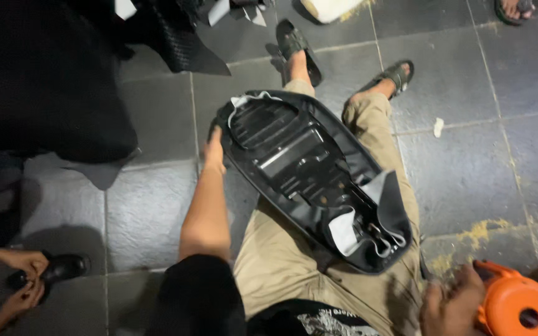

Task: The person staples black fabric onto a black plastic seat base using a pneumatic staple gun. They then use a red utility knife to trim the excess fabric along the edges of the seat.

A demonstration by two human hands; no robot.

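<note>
A black motorcycle seat (306, 168) lies upside down across my lap, its plastic base facing up and loose black cover flaps with white lining folded over both ends. My left hand (214, 152) grips the seat's left edge near the far end. My right hand (453, 305) is down at the lower right, closed around an orange power tool (518, 305) beside my thigh.
My sandalled feet (300, 53) rest on grey floor tiles. Another person's hands (23, 277) hold a small dark object at the lower left. Black material (51, 74) is piled at upper left. A scrap of white paper (438, 126) lies on the floor.
</note>
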